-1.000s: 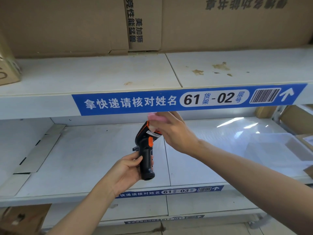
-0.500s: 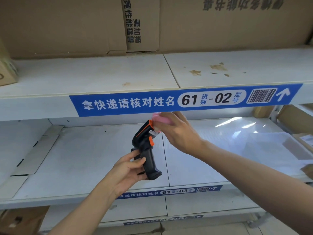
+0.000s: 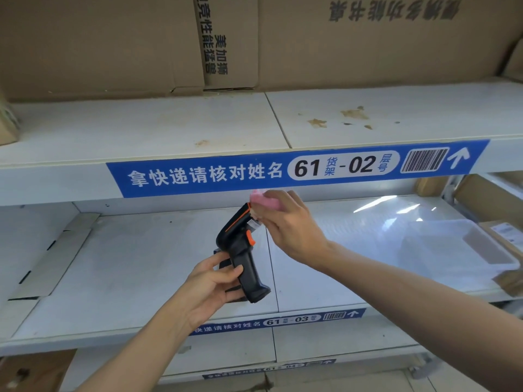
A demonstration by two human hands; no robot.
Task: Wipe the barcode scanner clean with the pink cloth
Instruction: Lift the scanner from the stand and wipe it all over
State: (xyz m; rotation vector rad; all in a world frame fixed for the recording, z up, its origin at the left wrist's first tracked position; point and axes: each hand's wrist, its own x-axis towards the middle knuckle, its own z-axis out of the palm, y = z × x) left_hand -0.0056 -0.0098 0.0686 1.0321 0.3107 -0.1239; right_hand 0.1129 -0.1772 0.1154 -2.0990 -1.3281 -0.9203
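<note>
The black barcode scanner (image 3: 243, 250) with orange trim and an orange trigger is held in the air in front of the middle shelf, head tilted up to the right. My left hand (image 3: 210, 290) grips its handle from the left. My right hand (image 3: 291, 224) presses the pink cloth (image 3: 264, 200) against the scanner's head; most of the cloth is hidden under my fingers, and the scanner's front window is covered by them.
White metal shelves (image 3: 141, 267) with blue label strips (image 3: 283, 168) stand ahead. Large cardboard boxes (image 3: 368, 41) fill the top shelf. A clear plastic tray (image 3: 458, 250) and cardboard parcels (image 3: 506, 236) lie on the right of the middle shelf. A folded cardboard sheet (image 3: 53, 256) lies on the left.
The scanner has tilted, its handle base swinging to the right. My right hand with the pink cloth has shifted slightly along the scanner's head. My left hand keeps its grip.
</note>
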